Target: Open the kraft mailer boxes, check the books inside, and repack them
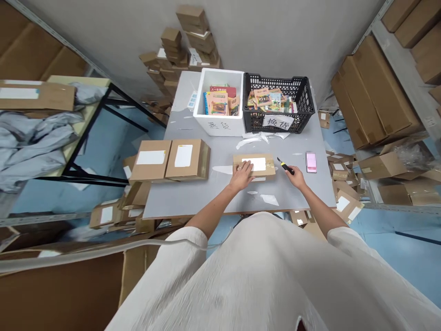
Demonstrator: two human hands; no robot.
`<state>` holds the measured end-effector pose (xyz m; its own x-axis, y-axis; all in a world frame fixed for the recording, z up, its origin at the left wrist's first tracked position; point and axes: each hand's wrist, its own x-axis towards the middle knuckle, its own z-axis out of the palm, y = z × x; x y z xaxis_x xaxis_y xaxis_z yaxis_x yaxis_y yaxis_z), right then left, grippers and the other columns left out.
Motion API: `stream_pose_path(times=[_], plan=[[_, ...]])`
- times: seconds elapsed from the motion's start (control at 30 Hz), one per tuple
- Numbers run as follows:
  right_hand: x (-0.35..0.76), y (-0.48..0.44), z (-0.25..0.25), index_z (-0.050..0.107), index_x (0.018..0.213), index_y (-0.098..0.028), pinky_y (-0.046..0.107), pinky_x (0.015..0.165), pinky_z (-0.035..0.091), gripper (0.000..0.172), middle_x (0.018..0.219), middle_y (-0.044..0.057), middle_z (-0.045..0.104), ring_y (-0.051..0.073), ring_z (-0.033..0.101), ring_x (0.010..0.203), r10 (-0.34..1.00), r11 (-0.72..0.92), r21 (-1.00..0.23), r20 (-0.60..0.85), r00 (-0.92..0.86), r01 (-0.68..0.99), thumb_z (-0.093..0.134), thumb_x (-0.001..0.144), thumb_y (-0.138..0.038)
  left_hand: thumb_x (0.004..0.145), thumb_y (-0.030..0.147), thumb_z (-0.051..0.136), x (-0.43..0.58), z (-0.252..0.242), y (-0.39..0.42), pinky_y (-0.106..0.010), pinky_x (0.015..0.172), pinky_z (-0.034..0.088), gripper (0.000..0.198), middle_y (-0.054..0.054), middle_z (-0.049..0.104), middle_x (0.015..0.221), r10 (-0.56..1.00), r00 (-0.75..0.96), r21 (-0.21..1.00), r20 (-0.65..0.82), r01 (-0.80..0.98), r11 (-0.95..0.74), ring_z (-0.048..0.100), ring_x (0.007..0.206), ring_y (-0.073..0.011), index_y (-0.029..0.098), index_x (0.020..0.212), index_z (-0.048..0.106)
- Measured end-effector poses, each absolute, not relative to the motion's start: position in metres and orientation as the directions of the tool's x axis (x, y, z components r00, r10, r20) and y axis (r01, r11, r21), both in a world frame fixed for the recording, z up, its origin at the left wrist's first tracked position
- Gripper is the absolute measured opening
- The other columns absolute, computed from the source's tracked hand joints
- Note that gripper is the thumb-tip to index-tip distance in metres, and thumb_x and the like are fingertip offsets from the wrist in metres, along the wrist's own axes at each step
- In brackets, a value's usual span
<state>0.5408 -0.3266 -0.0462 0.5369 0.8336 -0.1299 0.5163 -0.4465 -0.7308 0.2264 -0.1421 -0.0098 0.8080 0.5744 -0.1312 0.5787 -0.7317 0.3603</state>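
Note:
A small cardboard box (270, 162) with a white label lies on the grey table in front of me. My left hand (243, 174) rests on the box's left part, fingers spread over its top and the edge of the label. In my right hand (295, 176) is a black and yellow utility knife (286, 168), gripped by the handle. Its blade points up and left, just right of the box and apart from it. A phone (311, 162) with a lit pink screen lies right of that hand.
Two larger labelled cartons (151, 170) stand at the table's left. At the back, a white foam box (220, 125) and a black plastic crate (303, 112) hold books. Paper scraps (269, 199) lie about. Stacked cartons and shelves flank the table (186, 197).

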Motion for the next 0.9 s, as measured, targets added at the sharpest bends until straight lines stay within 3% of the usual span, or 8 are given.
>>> stream_pose_path(times=[0.2, 0.4, 0.5, 0.7, 0.9], plan=[[0.543, -0.333, -0.063, 0.078, 0.127, -0.018, 0.048, 0.107, 0.061, 0.05, 0.127, 0.017, 0.077, 0.034, 0.075, 0.116, 0.735, -0.609, -0.619, -0.206, 0.646, 0.496, 0.064, 0.099, -0.057, 0.113, 0.039, 0.042, 0.259, -0.002, -0.102, -0.068, 0.139, 0.019, 0.064, -0.018, 0.034, 0.188, 0.597, 0.769, 0.359, -0.229, 0.637, -0.683, 0.028, 0.175, -0.0381, 0.022, 0.174, 0.045], [0.542, -0.353, -0.077, 0.08, 0.121, -0.019, 0.031, 0.088, 0.058, 0.04, 0.115, 0.014, 0.082, 0.03, 0.077, 0.112, 0.544, -0.815, -0.447, -0.376, 0.75, 0.368, 0.073, 0.094, -0.048, 0.113, 0.037, 0.036, 0.283, 0.012, -0.073, -0.069, 0.137, 0.022, 0.06, -0.017, 0.049, 0.177, 0.64, 0.709, 0.304, -0.297, 0.705, -0.64, 0.041, 0.166, -0.0374, 0.028, 0.17, 0.05], [0.54, -0.361, -0.084, 0.079, 0.124, -0.018, 0.029, 0.083, 0.056, 0.037, 0.123, 0.015, 0.082, 0.03, 0.078, 0.114, 0.456, -0.879, -0.367, -0.457, 0.764, 0.305, 0.073, 0.096, -0.042, 0.113, 0.035, 0.033, 0.287, 0.016, -0.068, -0.07, 0.137, 0.021, 0.059, -0.016, 0.05, 0.176, 0.643, 0.699, 0.291, -0.313, 0.715, -0.636, 0.042, 0.166, -0.0371, 0.029, 0.169, 0.051], [0.542, -0.366, -0.098, 0.075, 0.13, -0.019, 0.034, 0.088, 0.057, 0.037, 0.135, 0.018, 0.079, 0.033, 0.076, 0.125, 0.398, -0.915, -0.276, -0.492, 0.774, 0.295, 0.069, 0.103, -0.043, 0.112, 0.034, 0.033, 0.292, 0.018, -0.061, -0.072, 0.137, 0.019, 0.058, -0.014, 0.052, 0.176, 0.653, 0.685, 0.285, -0.323, 0.728, -0.624, 0.042, 0.165, -0.0366, 0.03, 0.167, 0.052], [0.544, -0.369, -0.111, 0.073, 0.135, -0.02, 0.038, 0.095, 0.059, 0.042, 0.14, 0.018, 0.075, 0.033, 0.076, 0.125, 0.424, -0.903, -0.28, -0.462, 0.779, 0.325, 0.072, 0.101, -0.046, 0.112, 0.035, 0.034, 0.296, 0.016, -0.053, -0.071, 0.137, 0.02, 0.055, -0.014, 0.054, 0.174, 0.679, 0.651, 0.259, -0.339, 0.759, -0.598, 0.043, 0.166, -0.0364, 0.03, 0.163, 0.054]])
